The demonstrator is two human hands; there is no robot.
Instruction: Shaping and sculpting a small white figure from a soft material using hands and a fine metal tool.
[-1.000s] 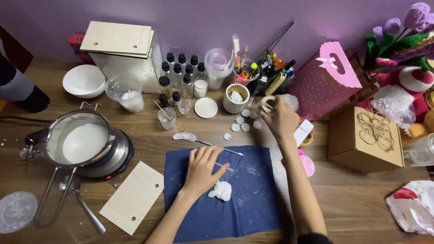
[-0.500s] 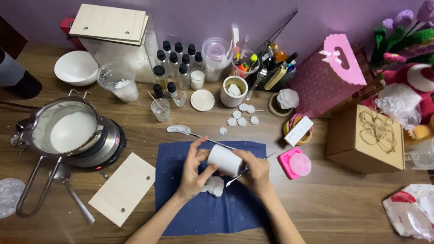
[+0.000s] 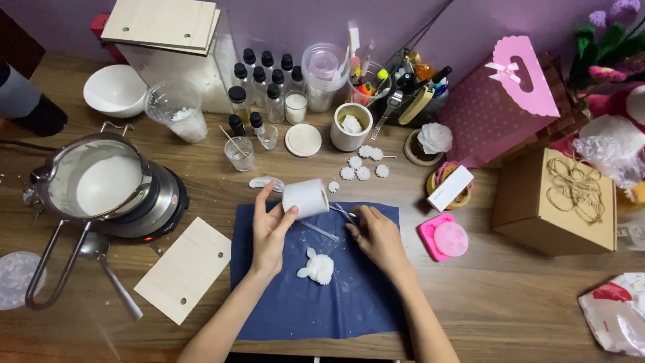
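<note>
Two hands, left hand gripping smooth white cylindrical cup

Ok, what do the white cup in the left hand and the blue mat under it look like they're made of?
White cup: smooth, matte, thick-walled, so likely ceramic or plaster, though I cannot be sure. The left hand holds it tilted on its side. Blue mat: soft, dull, with uneven cut edges; probably felt or cloth.

Bare forearms — no sleeves, rings or watch.
</note>
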